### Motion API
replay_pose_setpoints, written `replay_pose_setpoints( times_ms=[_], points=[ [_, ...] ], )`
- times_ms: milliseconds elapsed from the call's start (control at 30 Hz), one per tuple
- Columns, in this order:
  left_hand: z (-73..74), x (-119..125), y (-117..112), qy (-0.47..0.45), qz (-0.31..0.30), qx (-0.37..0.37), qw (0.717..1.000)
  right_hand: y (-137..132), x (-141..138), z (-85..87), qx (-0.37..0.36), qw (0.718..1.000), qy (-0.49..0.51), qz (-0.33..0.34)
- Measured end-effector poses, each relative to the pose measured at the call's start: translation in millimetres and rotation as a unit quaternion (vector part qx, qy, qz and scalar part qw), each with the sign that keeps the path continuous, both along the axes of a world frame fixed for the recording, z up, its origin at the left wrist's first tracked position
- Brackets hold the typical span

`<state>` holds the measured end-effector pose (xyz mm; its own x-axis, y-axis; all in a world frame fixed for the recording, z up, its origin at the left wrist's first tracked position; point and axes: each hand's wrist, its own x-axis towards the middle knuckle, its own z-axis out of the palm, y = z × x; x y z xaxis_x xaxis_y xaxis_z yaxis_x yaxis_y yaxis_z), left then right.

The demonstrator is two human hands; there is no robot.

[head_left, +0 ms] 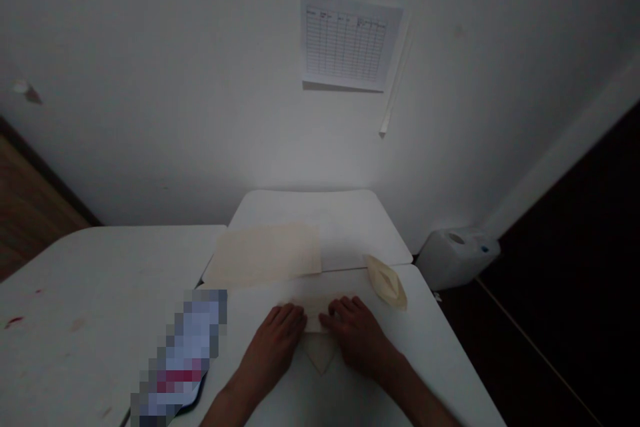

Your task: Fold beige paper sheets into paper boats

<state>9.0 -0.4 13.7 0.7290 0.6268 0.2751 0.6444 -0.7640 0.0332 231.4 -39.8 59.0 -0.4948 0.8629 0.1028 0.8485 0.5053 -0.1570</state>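
A small cream sheet of paper [320, 353], partly folded, lies on the white table in front of me. Its near end comes to a point, and a straight folded edge crosses it between my hands. My left hand [281, 333] has its fingers curled over the left side of the paper. On the right side, my right hand [356, 333] pinches and presses the fold with thumb and bent fingers. Both hands cover much of the paper. Just beyond my right hand sits a folded paper boat [387, 283] of the same cream paper.
Flat cream paper [265, 253] lies at the back left of the white table [425, 353]. A blurred-out phone-like object [183, 353] is left of my left arm. A whitish plastic jerrycan [455, 257] stands beyond the right edge. A printed chart [347, 43] hangs on the wall.
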Motion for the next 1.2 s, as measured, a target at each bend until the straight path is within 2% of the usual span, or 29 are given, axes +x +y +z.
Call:
replay_pose_setpoints(
  times_ms=[100, 167, 267, 367, 467, 600, 833, 1200],
  points=[
    [-7.2, -0.5, -0.2, 0.008, 0.0, -0.002, 1.0, -4.1, -4.7, 7.7, -0.008, 1.0, 0.013, -0.008],
    [-10.8, -0.6, -0.3, 0.021, 0.007, -0.007, 1.0, -3.9, -8.7, 7.1, 0.004, 1.0, 0.021, -0.021],
    [-15.8, -1.8, -1.6, 0.028, 0.015, -0.007, 0.999, 1.0, -14.8, -4.8, 0.024, 0.998, 0.023, -0.048],
    [-20.1, -3.9, -4.1, 0.013, 0.021, -0.012, 1.0, 5.6, -19.3, -20.6, 0.015, 0.997, 0.043, -0.069],
    [-22.7, -6.2, -6.7, -0.003, 0.025, -0.013, 1.0, 5.2, -21.2, -28.7, 0.008, 0.994, 0.067, -0.087],
    [-19.2, -9.2, -10.7, -0.003, 0.026, -0.011, 1.0, 1.7, -21.7, -29.3, 0.017, 0.995, 0.056, -0.085],
    [0.9, -3.1, -26.4, -0.046, -0.006, -0.025, 0.999, 1.2, -21.6, -31.9, 0.005, 0.995, 0.042, -0.086],
    [-4.0, 20.6, -48.5, -0.033, 0.087, -0.042, 0.995, -1.2, -22.3, -36.4, 0.007, 0.994, 0.06, -0.094]
  ],
)
